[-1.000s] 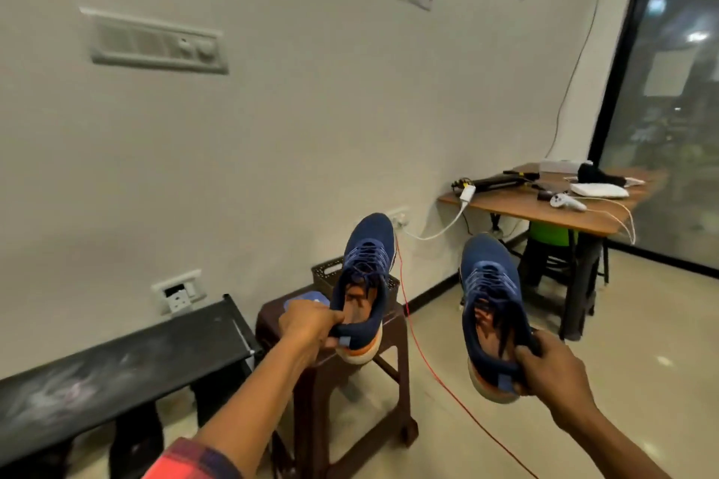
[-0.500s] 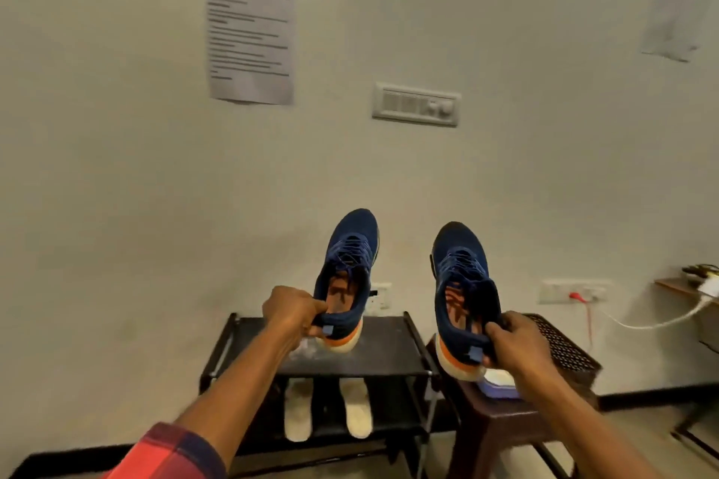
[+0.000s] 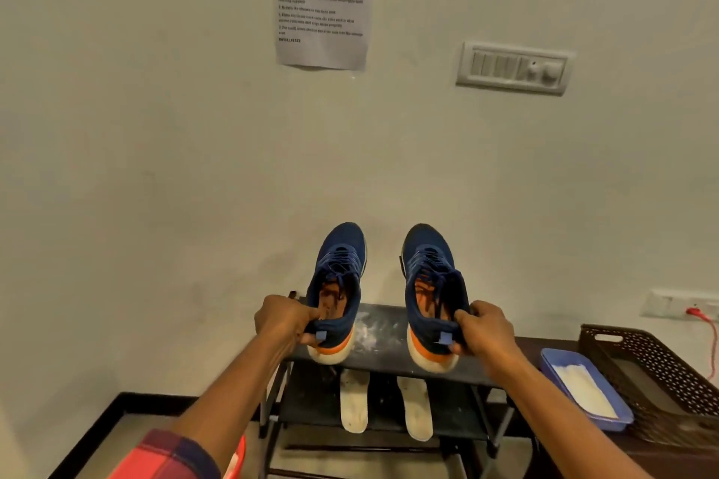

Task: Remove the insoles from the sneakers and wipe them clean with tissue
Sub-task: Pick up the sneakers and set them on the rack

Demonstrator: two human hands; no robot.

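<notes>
Sneakers: one per hand, both pinched at the heel collar. Left hand [image 3: 286, 321] fingers clenched on left sneaker [image 3: 337, 292], right hand [image 3: 486, 331] fingers clenched on right sneaker [image 3: 432, 296]. Toes point away toward the wall, soles just over the rack's top shelf [image 3: 383, 338]; contact unclear. Below the fingers, two pale insoles [image 3: 354, 402] lie on the lower shelf. Right of the right hand: blue tray [image 3: 552, 360] with white tissue [image 3: 581, 387], then a dark perforated basket [image 3: 646, 366].
</notes>
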